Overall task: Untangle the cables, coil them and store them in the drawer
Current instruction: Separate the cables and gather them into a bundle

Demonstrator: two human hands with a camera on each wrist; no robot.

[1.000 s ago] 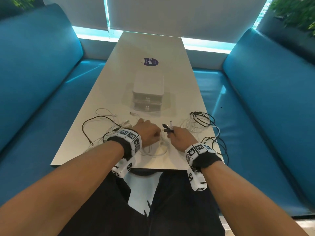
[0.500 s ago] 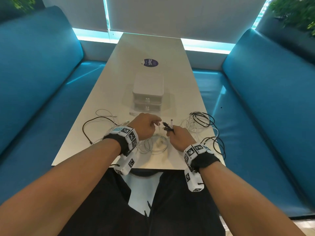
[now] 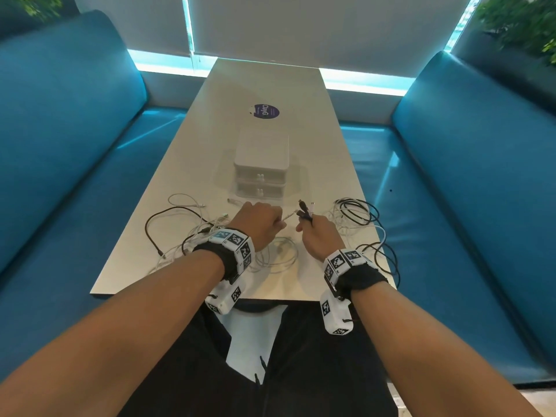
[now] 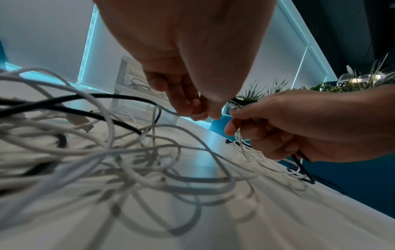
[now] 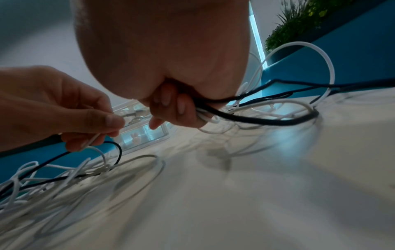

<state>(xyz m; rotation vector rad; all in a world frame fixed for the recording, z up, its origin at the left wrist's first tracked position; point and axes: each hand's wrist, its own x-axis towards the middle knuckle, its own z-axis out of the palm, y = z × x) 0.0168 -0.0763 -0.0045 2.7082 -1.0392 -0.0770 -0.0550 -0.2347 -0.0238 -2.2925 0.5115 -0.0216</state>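
Between drawer unit (image 3: pixel 261 173) and table edge, cables (image 3: pixel 180 233) under both hands: left hand (image 3: pixel 261 222) pinching a white cable, right hand (image 3: pixel 319 236) clutching a bunch.

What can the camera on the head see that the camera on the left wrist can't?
Only the head view shows the purple sticker on the table and the top of the drawer box. Only the left wrist view shows, from below, the left hand pinching a white cable. Both show the right hand holding a bunch of cable ends and loose cables on the table.
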